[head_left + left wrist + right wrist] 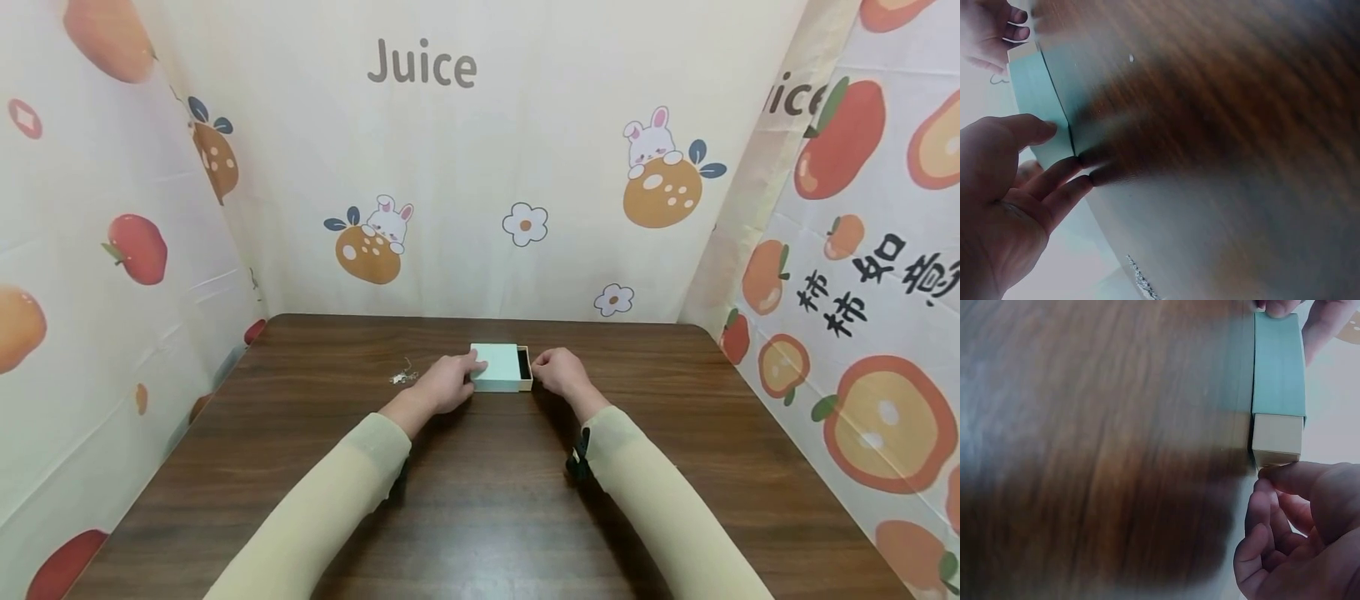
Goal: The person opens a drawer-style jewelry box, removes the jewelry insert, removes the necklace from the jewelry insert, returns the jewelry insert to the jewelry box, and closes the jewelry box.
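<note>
A mint-green slide-out box (497, 367) lies on the table, its cream drawer (1277, 434) drawn partway out on the right. Part of the drawer's dark interior shows in the head view. My left hand (447, 383) grips the sleeve's left end, thumb on top and fingers along the side. At the drawer's outer end my right hand (561, 372) has thumb and forefinger pinched together; whatever small part lies between the tips is hidden. Left of my left hand lies a small heap of silver chain jewellery (404, 377), and a strand of chain (1141, 279) also appears in the left wrist view.
The dark wood table (480, 500) extends on all sides of the box. Behind it hangs a printed curtain (465, 167) with fruit and rabbits, and similar cloths flank the left and right sides.
</note>
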A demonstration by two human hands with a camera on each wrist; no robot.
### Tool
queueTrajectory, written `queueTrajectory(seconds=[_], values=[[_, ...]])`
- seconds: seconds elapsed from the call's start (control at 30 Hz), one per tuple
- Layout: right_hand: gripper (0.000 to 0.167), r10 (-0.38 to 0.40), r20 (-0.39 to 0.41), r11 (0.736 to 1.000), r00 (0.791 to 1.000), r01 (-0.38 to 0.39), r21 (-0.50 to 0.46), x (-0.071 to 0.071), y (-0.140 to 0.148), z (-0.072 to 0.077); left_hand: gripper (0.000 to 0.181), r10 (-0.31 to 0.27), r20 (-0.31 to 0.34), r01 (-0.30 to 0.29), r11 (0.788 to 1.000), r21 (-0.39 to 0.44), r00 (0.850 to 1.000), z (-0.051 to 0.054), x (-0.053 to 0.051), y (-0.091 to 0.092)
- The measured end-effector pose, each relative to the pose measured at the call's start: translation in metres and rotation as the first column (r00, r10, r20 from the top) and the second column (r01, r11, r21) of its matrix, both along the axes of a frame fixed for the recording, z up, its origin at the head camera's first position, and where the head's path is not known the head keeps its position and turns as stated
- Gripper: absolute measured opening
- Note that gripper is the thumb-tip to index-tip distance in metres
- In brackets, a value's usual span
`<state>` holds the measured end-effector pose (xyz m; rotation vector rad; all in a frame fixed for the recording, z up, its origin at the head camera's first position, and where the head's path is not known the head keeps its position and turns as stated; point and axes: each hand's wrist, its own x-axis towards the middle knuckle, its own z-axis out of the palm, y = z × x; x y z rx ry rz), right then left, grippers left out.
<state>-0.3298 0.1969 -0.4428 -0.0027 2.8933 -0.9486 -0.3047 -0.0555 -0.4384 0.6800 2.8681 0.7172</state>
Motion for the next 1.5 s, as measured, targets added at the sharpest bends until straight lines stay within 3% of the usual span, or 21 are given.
queueTrajectory(seconds=[0.5,1.17,1.5], values=[[0.022,-0.006,0.01,1.0,1.0,0.007,-0.031,0.0,-0.002,-0.001,0.054,-0.003,-0.004,0.003,1.0,-0.007,1.0,-0.003,-0.003,0.001],[0.024,0.037,-0.043,0.998,0.998,-0.035,0.049,0.0,-0.008,-0.001,0.053,-0.017,-0.034,0.016,1.0,-0.025,0.999,0.0,0.001,0.0],[0.024,0.035,-0.041,0.999,0.999,-0.034,0.025,0.0,-0.013,-0.001,0.053,-0.012,-0.027,0.012,1.0,-0.011,1.0,0.0,0.002,0.0]])
